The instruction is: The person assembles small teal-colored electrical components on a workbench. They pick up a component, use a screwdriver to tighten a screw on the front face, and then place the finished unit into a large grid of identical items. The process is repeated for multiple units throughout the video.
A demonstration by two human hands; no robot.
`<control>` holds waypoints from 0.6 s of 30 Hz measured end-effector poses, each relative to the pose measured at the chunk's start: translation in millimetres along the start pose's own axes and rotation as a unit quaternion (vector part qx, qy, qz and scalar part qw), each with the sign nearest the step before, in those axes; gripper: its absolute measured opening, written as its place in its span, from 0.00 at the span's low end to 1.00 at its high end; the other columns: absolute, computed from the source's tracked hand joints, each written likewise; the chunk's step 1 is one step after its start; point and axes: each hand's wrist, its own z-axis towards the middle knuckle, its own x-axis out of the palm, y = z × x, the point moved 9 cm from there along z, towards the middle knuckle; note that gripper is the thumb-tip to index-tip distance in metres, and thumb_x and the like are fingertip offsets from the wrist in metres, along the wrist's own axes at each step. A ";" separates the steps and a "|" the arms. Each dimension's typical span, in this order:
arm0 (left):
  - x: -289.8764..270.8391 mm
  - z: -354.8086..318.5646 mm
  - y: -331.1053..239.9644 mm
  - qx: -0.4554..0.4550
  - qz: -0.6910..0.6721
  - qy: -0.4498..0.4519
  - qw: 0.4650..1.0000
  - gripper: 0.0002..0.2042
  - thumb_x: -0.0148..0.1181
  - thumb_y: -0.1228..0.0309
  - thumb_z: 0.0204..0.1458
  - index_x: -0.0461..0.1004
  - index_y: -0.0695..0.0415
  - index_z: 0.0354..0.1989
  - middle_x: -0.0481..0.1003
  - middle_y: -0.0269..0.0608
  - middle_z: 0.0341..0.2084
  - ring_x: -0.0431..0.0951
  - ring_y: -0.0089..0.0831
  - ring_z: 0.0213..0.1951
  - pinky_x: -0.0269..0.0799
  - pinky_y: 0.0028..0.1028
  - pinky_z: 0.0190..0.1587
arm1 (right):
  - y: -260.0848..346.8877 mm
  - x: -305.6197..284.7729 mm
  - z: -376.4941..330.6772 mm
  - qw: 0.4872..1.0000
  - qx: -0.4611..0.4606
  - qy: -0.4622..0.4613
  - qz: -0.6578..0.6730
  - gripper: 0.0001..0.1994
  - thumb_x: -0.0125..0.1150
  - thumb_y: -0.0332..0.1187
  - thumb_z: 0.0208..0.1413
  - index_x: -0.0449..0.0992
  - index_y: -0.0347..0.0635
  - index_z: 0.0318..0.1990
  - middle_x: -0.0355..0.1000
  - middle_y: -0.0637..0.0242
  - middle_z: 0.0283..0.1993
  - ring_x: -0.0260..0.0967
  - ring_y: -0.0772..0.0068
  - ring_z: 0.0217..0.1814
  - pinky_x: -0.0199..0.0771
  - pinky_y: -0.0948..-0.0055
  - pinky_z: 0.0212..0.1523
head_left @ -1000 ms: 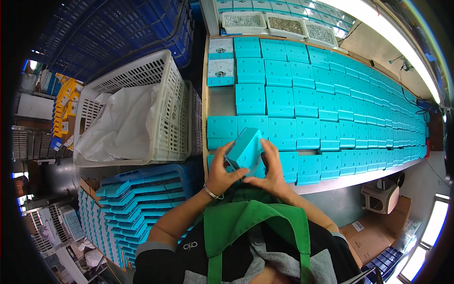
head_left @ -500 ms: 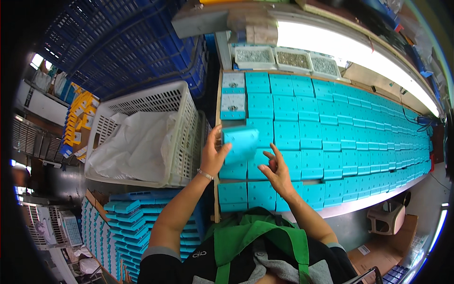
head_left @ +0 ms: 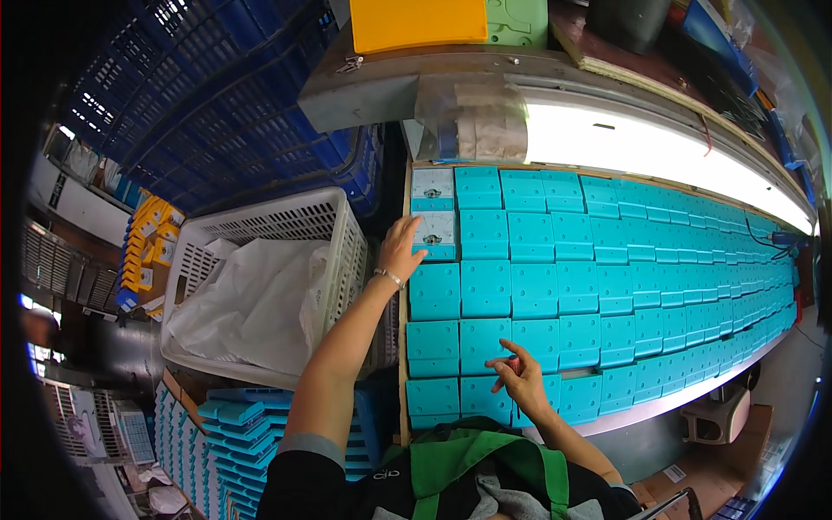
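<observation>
Teal rectangular covers (head_left: 485,289), each with small holes, lie in close rows across the bench. At the left end of the two farthest rows, two teal pieces show a pale inner face with a small metal part: a far one (head_left: 432,189) and a nearer one (head_left: 436,232). My left hand (head_left: 400,253) is at the left edge of the nearer pale piece, thumb and fingers apart, touching it or just above. My right hand (head_left: 522,381) hovers over the near rows, index finger extended and the others curled. Something small and reddish shows in its curl, too small to name.
Left of the bench stands a white basket (head_left: 340,286) with white sheeting inside, beside stacked blue crates (head_left: 234,113). More teal pieces (head_left: 238,442) are stacked at lower left. A lit lamp (head_left: 641,139) hangs low over the bench's far side, under a shelf (head_left: 368,95).
The teal cover that was in my left hand now lies in the gap in the third row. My left hand has moved to the pale piece beyond it. The view has tilted farther up.
</observation>
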 end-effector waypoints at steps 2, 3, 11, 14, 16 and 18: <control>5.8 27.7 -7.2 0.031 0.097 0.036 0.994 0.41 0.71 0.69 0.38 0.56 0.47 0.64 0.63 0.43 0.54 0.62 0.42 0.58 0.62 0.44 0.57 | -4.1 -0.4 -1.0 0.999 0.036 0.013 -0.022 0.19 0.56 0.29 0.58 0.65 0.31 0.56 0.76 0.61 0.36 0.69 0.80 0.24 0.69 0.80 0.24; 13.5 38.0 -0.7 0.027 0.099 0.091 0.991 0.42 0.71 0.68 0.37 0.55 0.47 0.65 0.63 0.44 0.54 0.62 0.43 0.58 0.61 0.44 0.58 | -6.2 1.4 -1.9 0.998 0.041 0.024 -0.038 0.18 0.56 0.30 0.58 0.67 0.31 0.54 0.76 0.62 0.35 0.69 0.81 0.23 0.68 0.80 0.24; -29.5 40.6 -45.3 0.092 0.057 0.092 0.990 0.44 0.72 0.63 0.30 0.60 0.55 0.62 0.64 0.48 0.50 0.63 0.45 0.56 0.62 0.39 0.57 | 2.8 -6.9 0.5 0.999 -0.016 0.011 -0.034 0.16 0.57 0.38 0.58 0.71 0.35 0.48 0.76 0.62 0.39 0.70 0.80 0.33 0.62 0.83 0.22; -60.9 0.3 -87.4 0.088 -0.154 0.050 0.983 0.44 0.71 0.61 0.30 0.60 0.57 0.62 0.64 0.49 0.50 0.65 0.46 0.54 0.63 0.38 0.56 | 15.9 -4.5 6.7 0.985 0.040 0.006 0.167 0.23 0.54 0.48 0.59 0.68 0.40 0.52 0.73 0.61 0.47 0.69 0.79 0.37 0.57 0.85 0.20; -64.7 -42.4 -129.2 0.098 -0.274 0.059 0.955 0.45 0.71 0.58 0.31 0.60 0.57 0.62 0.64 0.49 0.50 0.66 0.45 0.53 0.64 0.36 0.56 | 6.6 10.3 8.9 0.942 0.123 0.059 0.308 0.28 0.53 0.56 0.56 0.66 0.42 0.53 0.71 0.63 0.49 0.68 0.78 0.35 0.54 0.85 0.18; -56.2 -87.4 -163.8 0.075 -0.328 0.096 0.937 0.44 0.71 0.56 0.31 0.61 0.57 0.62 0.64 0.49 0.52 0.66 0.44 0.55 0.63 0.38 0.57 | -0.3 20.3 3.4 0.900 0.175 0.097 0.387 0.32 0.53 0.62 0.52 0.66 0.44 0.52 0.70 0.65 0.47 0.66 0.79 0.32 0.51 0.85 0.16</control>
